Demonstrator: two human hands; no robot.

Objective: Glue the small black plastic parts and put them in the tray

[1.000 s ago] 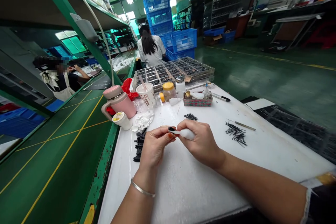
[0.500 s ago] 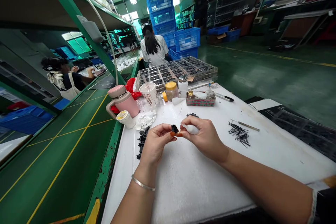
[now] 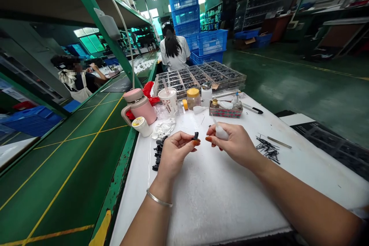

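Between thumb and fingers, my left hand (image 3: 176,151) pinches a small black part (image 3: 195,135) over the white tabletop (image 3: 201,200). My right hand (image 3: 239,144) is closed around a small white squeeze bottle (image 3: 221,131) with a thin nozzle that points up. A gap separates the two hands. Beside my left wrist lies a row of black parts (image 3: 158,153), partly covered by the hand. Right of my right hand is a loose heap of thin black strips (image 3: 268,149) with a thin metal tool (image 3: 279,142) alongside.
A pink mug (image 3: 141,105), a lidded cup (image 3: 142,126), a straw cup (image 3: 168,102), a yellow-lidded jar (image 3: 193,98) and a small box (image 3: 226,111) line the back. Behind them sits a compartment tray (image 3: 201,77). A green conveyor (image 3: 77,153) runs left; two people sit farther off.
My hands have moved apart; the bottle has drawn away from the black part to the right, its nozzle now tilted upward. The whole view has shifted slightly.
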